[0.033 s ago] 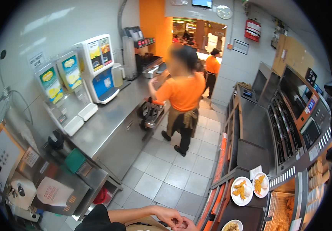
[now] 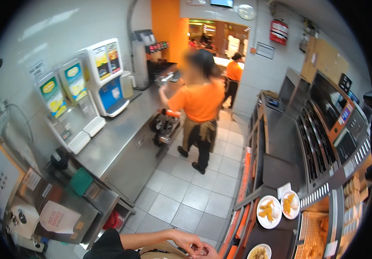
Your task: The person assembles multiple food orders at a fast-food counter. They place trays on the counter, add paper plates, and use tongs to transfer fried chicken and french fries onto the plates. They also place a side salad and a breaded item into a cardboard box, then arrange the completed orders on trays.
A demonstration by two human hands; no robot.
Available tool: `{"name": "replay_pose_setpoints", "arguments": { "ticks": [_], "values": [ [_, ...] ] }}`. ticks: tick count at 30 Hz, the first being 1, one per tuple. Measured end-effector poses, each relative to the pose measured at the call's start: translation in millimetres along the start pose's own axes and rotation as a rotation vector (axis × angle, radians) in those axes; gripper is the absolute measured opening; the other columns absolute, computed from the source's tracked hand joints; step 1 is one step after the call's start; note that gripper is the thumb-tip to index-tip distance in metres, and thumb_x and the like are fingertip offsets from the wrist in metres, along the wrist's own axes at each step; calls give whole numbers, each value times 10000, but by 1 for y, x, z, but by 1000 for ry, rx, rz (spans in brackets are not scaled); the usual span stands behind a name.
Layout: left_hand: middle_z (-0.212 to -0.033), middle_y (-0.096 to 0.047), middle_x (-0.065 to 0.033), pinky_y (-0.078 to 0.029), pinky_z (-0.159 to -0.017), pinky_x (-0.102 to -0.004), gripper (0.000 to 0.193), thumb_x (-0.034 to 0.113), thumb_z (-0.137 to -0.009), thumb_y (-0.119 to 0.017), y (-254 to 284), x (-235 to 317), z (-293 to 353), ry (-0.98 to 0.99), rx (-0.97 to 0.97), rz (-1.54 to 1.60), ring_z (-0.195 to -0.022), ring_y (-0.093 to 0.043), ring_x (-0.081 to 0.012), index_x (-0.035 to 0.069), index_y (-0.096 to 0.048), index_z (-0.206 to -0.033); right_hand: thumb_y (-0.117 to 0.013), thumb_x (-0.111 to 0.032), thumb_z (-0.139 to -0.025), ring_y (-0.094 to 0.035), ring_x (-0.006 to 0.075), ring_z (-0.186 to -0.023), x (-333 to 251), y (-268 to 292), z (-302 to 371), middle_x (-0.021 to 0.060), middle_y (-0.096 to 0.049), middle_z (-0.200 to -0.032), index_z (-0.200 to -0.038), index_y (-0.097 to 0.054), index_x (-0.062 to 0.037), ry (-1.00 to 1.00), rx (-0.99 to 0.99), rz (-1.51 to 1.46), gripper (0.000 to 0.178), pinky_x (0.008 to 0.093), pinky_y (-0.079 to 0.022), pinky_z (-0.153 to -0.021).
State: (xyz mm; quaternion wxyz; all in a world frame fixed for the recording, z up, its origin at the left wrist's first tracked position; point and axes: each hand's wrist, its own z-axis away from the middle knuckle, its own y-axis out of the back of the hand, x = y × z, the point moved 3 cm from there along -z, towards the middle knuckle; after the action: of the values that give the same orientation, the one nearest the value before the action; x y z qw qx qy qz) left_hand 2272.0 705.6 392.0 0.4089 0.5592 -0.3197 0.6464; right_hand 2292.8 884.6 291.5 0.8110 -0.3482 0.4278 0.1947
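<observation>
We look down from the head camera on a commercial kitchen. At six o'clock, at the lower edge, our left hand [image 2: 186, 238] comes in on a bare forearm from the left, fingers curled and pointed right. Our right hand [image 2: 207, 251] meets it just to the right, at the frame's rim; the two hands touch. Whether something small sits between the fingertips we cannot tell: the spot is too small and partly cut off.

Nearest the hands, at five o'clock, stands a small bowl of yellowish food [image 2: 259, 252], close to the right hand but apart from it. Beyond it, toward four o'clock, two white plates of fried pieces [image 2: 268, 211] lie side by side on the dark counter [image 2: 276, 172], well apart from the hands.

At the centre a co-worker in an orange shirt [image 2: 201, 103] stands on the grey tiled floor [image 2: 190, 194] facing away, one arm raised toward the steel worktop [image 2: 121, 138] at nine to ten o'clock. Drink dispensers [image 2: 104, 77] line the wall behind the worktop. A second person in orange [image 2: 234, 71] stands in the doorway at twelve o'clock.
</observation>
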Motion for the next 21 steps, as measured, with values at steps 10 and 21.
{"name": "replay_pose_setpoints", "arguments": {
  "ticks": [10, 21],
  "values": [
    [-798, -681, -18, -475, -653, -287, 194, 184, -835, -782, 28, 14, -62, -63, -387, -20, -730, -598, -99, 28, -677, -882, -838, -127, -790, -619, 83, -896, -55, -8, 38, 22, -655, -978, -1068, -576, -25, 229, 175, 61, 395, 229, -491, -798],
    [-821, -683, -64, -505, -731, -314, 148, 173, -922, -693, -48, 23, -172, -199, -715, -12, -765, -639, -159, 32, -672, -960, -848, -185, -787, -586, 61, -806, 20, 3, 154, -2, -645, -896, -1032, -604, -48, 512, 890, -131, 371, 218, -472, -721]
  ]
}}
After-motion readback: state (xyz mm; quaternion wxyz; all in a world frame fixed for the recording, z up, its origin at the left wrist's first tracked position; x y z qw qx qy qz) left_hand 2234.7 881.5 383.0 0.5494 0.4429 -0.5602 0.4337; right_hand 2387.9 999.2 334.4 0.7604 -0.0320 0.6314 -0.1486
